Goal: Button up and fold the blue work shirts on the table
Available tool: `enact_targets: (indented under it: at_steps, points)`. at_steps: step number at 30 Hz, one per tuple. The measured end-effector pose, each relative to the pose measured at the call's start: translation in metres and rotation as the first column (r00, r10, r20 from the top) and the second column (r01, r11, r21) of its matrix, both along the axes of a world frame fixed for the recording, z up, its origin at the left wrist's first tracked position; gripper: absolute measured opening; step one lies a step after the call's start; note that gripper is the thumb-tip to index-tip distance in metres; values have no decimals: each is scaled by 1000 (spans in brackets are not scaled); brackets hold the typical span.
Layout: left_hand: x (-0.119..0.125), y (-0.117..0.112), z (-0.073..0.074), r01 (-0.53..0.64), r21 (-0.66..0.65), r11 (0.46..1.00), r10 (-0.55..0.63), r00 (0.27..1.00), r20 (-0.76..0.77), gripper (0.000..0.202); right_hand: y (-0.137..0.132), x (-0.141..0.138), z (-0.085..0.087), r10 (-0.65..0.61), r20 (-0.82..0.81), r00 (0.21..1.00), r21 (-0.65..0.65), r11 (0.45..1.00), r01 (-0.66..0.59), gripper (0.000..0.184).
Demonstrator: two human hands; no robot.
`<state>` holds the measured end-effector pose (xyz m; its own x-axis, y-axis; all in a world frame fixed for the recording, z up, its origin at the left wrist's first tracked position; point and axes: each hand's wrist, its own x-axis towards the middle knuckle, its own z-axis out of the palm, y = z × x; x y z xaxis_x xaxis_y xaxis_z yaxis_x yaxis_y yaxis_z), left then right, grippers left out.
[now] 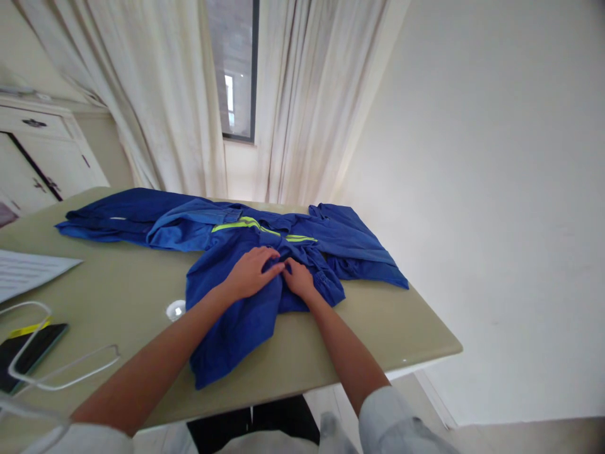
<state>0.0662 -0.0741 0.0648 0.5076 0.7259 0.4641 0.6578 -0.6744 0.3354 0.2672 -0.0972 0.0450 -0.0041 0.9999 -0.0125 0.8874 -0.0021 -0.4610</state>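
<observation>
A blue work jacket (231, 321) with yellow-green reflective strips lies crumpled across the table. Its near part hangs toward me, and more blue cloth spreads far to the left and right; I cannot tell whether that is all one garment. My left hand (254, 272) rests on the middle of the jacket, fingers curled and thumb pressed toward the cloth. Close beside it, my right hand (299, 279) pinches the fabric just below the strips. The two thumbs nearly meet, and the fold between the fingertips is partly hidden.
The pale green table (378, 328) ends at a rounded right corner near a white wall (496, 221). On the left lie a printed sheet (33, 271), a dark phone-like slab (35, 353), a white cable (70, 381) and a small clear round object (176, 309). Curtains (165, 94) hang behind.
</observation>
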Motion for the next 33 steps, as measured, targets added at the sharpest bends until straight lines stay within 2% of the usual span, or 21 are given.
enact_targets:
  at_steps: [1,3,6,7,9,11,13,15,17,19,22,25,28,30,33]
  points:
    - [-4,-12,-6,42,-6,999,-42,999,-5,32,5,0,3,-1,20,1000,-28,1000,2,26]
    - [-15,-25,-20,33,-40,999,-34,999,-26,33,11,1,6,13,9,1000,-36,999,-12,22]
    - [-29,-27,-37,16,-86,996,-17,1000,-9,31,11,8,1,104,-204,973,23,995,-102,12]
    - [-32,-26,-39,19,-72,997,-19,1000,-6,34,9,11,-1,146,-323,935,34,989,-143,11]
    - [-35,-27,-37,20,-7,1000,-20,1000,-3,41,6,17,-3,190,-563,804,28,977,-211,10]
    - [-33,-35,-28,26,50,998,-27,1000,11,43,2,20,0,153,-751,643,3,974,-228,11]
    - [-30,-46,-19,37,49,998,-39,998,41,36,-4,19,7,108,-858,503,-12,973,-229,17]
    - [-27,-56,-13,27,14,1000,-28,996,83,32,-13,15,17,107,-888,448,-15,965,-260,25]
    - [-23,-62,-13,-13,-9,1000,14,993,119,45,-22,10,25,153,-866,477,9,957,-292,34]
    - [-21,-62,-17,-54,-21,998,57,989,133,50,-30,6,31,211,-822,528,43,949,-313,38]
    - [-21,-60,-21,-52,-37,998,56,990,131,32,-31,5,35,284,-748,600,114,945,-305,33]
    - [-24,-59,-20,-51,-7,999,52,988,149,13,-24,11,34,351,-618,704,251,936,-247,25]
    - [-25,-61,-16,-84,41,996,76,984,162,12,-21,13,32,385,-416,824,346,905,-248,16]
    - [-24,-63,-15,-99,61,993,89,986,144,16,-26,9,32,336,-218,916,426,878,-221,16]
    - [-24,-66,-14,-113,85,990,104,989,102,21,-39,-4,34,303,-2,953,538,803,-255,23]
